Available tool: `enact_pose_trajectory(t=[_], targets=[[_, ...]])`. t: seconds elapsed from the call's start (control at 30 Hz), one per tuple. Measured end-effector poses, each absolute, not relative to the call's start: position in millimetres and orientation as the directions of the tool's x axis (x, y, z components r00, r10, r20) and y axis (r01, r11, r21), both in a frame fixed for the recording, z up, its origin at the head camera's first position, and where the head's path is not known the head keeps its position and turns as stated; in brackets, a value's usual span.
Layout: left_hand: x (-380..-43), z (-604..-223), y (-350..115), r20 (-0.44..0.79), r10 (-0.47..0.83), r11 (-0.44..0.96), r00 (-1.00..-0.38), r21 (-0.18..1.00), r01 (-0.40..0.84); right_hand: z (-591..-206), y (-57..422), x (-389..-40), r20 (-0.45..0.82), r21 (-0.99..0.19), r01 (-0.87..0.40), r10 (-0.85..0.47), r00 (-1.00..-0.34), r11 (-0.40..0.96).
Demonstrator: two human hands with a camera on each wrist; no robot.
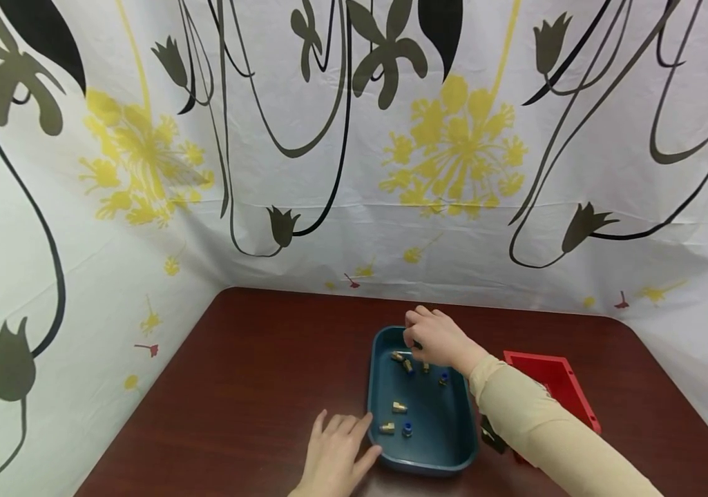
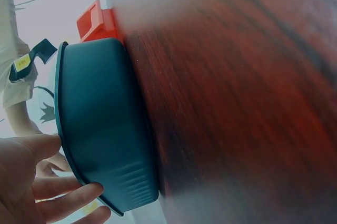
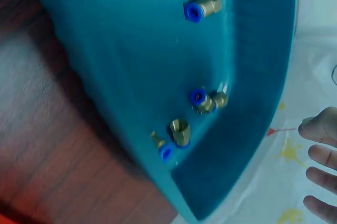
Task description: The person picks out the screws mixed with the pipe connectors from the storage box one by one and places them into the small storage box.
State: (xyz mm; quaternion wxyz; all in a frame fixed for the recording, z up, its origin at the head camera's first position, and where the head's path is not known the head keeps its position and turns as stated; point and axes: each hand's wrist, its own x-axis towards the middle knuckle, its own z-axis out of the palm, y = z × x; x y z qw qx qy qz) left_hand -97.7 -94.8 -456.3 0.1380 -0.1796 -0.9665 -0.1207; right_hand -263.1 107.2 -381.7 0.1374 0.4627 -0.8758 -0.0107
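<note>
A blue-green tray point(image 1: 441, 407) lies on the dark wooden table with several brass fittings in it, some with blue collars. My left hand point(image 1: 336, 449) is at the tray's near left edge, its fingers fairly straight; in the left wrist view its fingertips point(image 2: 93, 189) rest against the rim. Over the far end of the tray is my right hand point(image 1: 437, 336), fingers bent. Nothing shows between its fingers point(image 3: 322, 179) in the right wrist view. A blue-collared fitting point(image 3: 202, 9) and a brass one point(image 3: 180, 132) lie on the tray floor there.
A red bin point(image 1: 568, 390) stands right of the tray, partly hidden by the right sleeve point(image 1: 534, 407). A dark device with a yellow label point(image 2: 22, 64) is strapped to the right forearm. A patterned curtain point(image 1: 354, 186) hangs behind the table.
</note>
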Motion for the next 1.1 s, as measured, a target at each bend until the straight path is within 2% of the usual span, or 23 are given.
enact_pose_trajectory(t=[0.27, 0.57, 0.77, 0.93, 1.1], targets=[[-97.6, -456.3, -92.2, 0.317, 0.32, 0.905, -0.893, 0.179, 0.387, -394.5, 96.1, -261.9, 0.207, 0.145, -0.794, -0.803, -0.559, 0.59], [-98.0, -457.0, -87.8, 0.314, 0.339, 0.895, -0.887, 0.184, 0.407, -405.3, 100.0, -260.2, 0.15, 0.096, -0.761, -0.765, -0.626, 0.641], [-98.2, -455.2, -86.7, 0.304, 0.348, 0.889, -0.887, 0.193, 0.415, -400.7, 104.0, -257.8, 0.198, 0.036, -0.765, -0.754, -0.626, 0.644], [-103.6, -456.2, -90.2, 0.386, 0.342, 0.878, -0.857, 0.195, 0.438, -389.9, 106.7, -263.0, 0.279, -0.025, -0.76, -0.726, -0.629, 0.649], [-114.6, -451.2, -97.3, 0.507, 0.303, 0.872, -0.807, 0.194, 0.449, -369.0, 109.2, -266.2, 0.319, -0.102, -0.71, -0.653, -0.687, 0.697]])
